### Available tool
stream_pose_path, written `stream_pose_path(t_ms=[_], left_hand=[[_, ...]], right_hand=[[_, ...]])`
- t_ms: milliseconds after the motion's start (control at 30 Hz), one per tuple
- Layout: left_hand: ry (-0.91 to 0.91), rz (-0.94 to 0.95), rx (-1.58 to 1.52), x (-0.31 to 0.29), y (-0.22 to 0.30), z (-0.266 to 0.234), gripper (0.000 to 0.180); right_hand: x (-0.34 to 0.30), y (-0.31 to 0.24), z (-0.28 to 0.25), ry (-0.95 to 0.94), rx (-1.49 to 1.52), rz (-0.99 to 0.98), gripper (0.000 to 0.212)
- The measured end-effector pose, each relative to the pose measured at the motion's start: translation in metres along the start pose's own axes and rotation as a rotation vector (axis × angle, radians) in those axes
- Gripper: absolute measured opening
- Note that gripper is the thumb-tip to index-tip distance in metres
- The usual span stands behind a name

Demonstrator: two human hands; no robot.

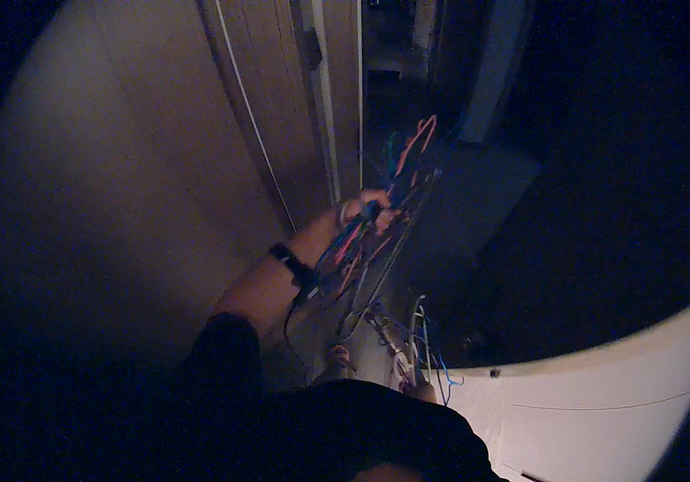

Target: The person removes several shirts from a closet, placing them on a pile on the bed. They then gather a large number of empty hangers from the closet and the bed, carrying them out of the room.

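Note:
My left hand point(377, 210) is stretched forward and closed around a bundle of thin wire clothes hangers point(349, 247) in red, green, blue and grey. Their ends stick out on both sides of the fist, and the far ends are somewhat blurred. Low in the head view, close to my body, my right hand point(420, 391) is partly hidden by my dark clothing. It is closed on a few more hangers point(428, 341), pale and blue, that rise out of it. Black bands point(295, 267) circle my left forearm.
A wooden panel or door point(144, 145) fills the left side. Beyond lies a dim doorway with a pale post point(494, 72). A white surface point(594, 402) curves along the lower right. My bare foot point(338, 355) stands on the floor below. Much of the right is dark.

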State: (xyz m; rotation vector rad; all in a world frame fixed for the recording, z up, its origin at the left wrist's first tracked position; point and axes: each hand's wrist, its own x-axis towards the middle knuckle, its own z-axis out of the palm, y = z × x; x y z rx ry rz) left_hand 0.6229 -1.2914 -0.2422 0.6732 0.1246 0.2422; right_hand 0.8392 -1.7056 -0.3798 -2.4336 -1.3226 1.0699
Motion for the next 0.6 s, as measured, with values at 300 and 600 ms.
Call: stream_pose_path(t_ms=[300, 600], left_hand=[[-0.086, 0.202, 0.642, 0.015, 0.113, 0.059, 0.025], [-0.112, -0.322, 0.689, 0.134, 0.156, 0.064, 0.022]], right_hand=[[-0.005, -0.074, 0.016, 0.320, 0.135, 0.163, 0.045], [0.036, -0.040, -0.017, 0.393, 0.828, -0.092, 0.058]])
